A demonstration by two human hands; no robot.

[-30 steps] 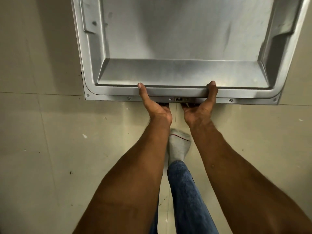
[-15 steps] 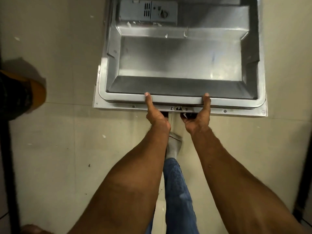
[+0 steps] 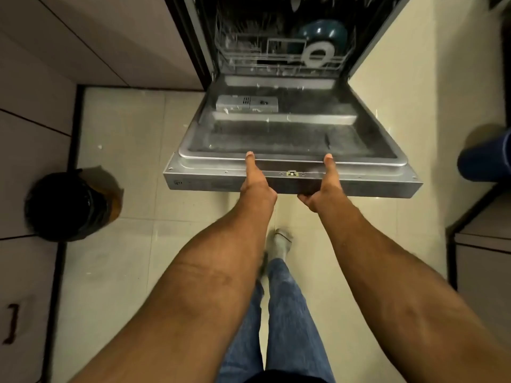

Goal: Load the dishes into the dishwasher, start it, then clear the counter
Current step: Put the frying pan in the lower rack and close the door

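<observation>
Both hands grip the front edge of the dishwasher door (image 3: 290, 150), which hangs partly open: left hand (image 3: 257, 186) and right hand (image 3: 322, 189) each have a thumb on top and fingers underneath. Inside, the lower rack (image 3: 249, 55) holds a teal bowl (image 3: 323, 33) and what looks like a white dish (image 3: 318, 55), though blurred.

2 bare forearms (image 3: 221, 272) reach into view with no sleeves, watch or rings visible on either; fine dark hair covers both forearms; the left hand (image 3: 257, 186) and right hand (image 3: 322, 193) wear no gloves; short, pale nails show on the 2 thumbs; below, blue denim jeans (image 3: 284, 313) cover the legs; 1 foot wears a light grey sock (image 3: 282, 244) with a thin dark stripe.
</observation>
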